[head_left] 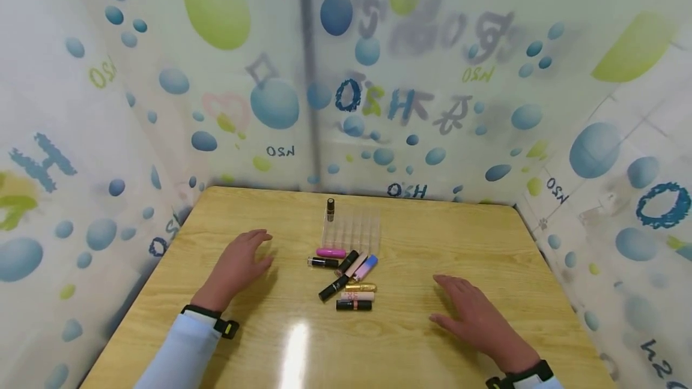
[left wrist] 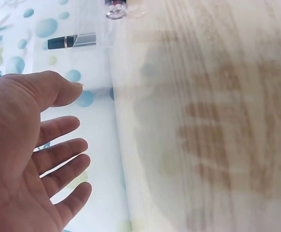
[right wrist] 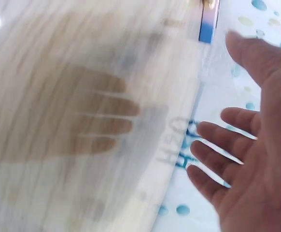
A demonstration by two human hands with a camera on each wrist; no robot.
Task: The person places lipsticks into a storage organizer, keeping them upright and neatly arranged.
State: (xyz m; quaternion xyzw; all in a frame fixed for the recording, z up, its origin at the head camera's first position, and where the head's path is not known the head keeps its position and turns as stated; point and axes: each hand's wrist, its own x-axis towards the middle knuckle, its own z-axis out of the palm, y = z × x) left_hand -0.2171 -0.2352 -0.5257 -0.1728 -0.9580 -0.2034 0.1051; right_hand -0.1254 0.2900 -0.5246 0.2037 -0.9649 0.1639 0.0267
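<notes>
The left hand (head_left: pixel 235 272) is above the counter (head_left: pixel 259 341), to the left of a small group of cosmetic tubes, its fingers (left wrist: pixel 69 150) apart and loosely extended. The right hand (head_left: pixel 478 320) is on the other side, farther from the tubes, its fingers likewise relaxed and spread. A clear divided tray (head_left: pixel 354 230) sits near the back of the counter; a black-capped tube (head_left: pixel 331 209) stands upright in its far left corner. Just in front of the tray lies a magenta tube (head_left: pixel 331 253), with a blue-purple tube (head_left: pixel 366 268) slanting to its right. Nearer the person, a gold tube (head_left: pixel 360 287), a pale pink tube (head_left: pixel 357 296) and a black tube with a pink band (head_left: pixel 354 305) lie roughly parallel, between the two hands
</notes>
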